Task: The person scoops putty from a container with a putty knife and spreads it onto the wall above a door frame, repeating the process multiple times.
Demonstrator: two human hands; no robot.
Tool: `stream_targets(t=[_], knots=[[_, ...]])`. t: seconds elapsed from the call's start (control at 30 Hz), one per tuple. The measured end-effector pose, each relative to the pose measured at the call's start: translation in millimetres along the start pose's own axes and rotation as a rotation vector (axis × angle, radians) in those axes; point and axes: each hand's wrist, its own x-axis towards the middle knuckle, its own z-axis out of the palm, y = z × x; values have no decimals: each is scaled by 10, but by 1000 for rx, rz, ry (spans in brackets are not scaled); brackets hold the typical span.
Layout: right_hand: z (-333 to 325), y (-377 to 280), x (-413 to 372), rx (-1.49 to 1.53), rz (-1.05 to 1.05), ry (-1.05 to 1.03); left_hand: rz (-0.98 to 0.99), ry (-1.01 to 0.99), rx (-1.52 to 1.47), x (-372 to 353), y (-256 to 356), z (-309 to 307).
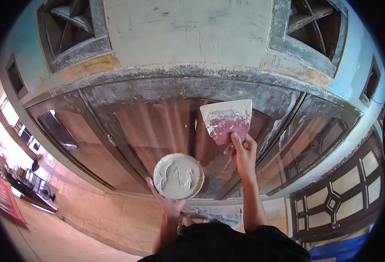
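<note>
Two bare hands are reaching out past a dark garment (227, 244), each one carrying something. Lower and nearer, the left hand (171, 203) is cradling a round container (197, 192) from beneath and along its near side, thumb edge against the rim; the hidden fingers are probably spreading under the base to bear its weight. Its mouth is facing up, which is presumably keeping the pale paste (175, 174) from spilling and leaving the surface within easy reach. Farther out and to the right, the right hand (245, 153) is clamping the narrow end of a broad scraper (227, 120), thumb pressing on the near face, fingers curling behind. That pinch is leaving the wide edge free and pointing away from the person, while paste is clinging to the blade, apart from the container. Beyond both, glossy brown panels (146, 126) are spanning the view within a worn dark frame (170, 88), smeared pale in places. Above them, a pale wall (188, 30) is rising between two barred openings, and off to the far left a fan (46, 191) is standing above the tiled floor (105, 214).
</note>
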Motion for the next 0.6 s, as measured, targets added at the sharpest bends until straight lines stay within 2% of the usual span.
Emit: stream_targets(t=[0.07, 0.17, 0.33, 0.47, 0.53, 0.6], knots=[[-65, -28, -108, -19, 26, 17, -50, -46, -70, 20, -36, 139], [-192, -33, -215, -1, 42, -6, -61, -8, -33, 15, -119, 331], [-331, -43, -349, -42, 76, -1, -126, -134, -53, 27, -228, 432], [-365, -95, -409, -28, 71, 10, -170, -85, -33, 14, -302, 455], [-377, -87, -425, -36, 61, 13, -216, -173, -101, 20, -329, 452], [-394, -35, -440, -52, 55, 9, -196, -141, -73, 27, -346, 455]])
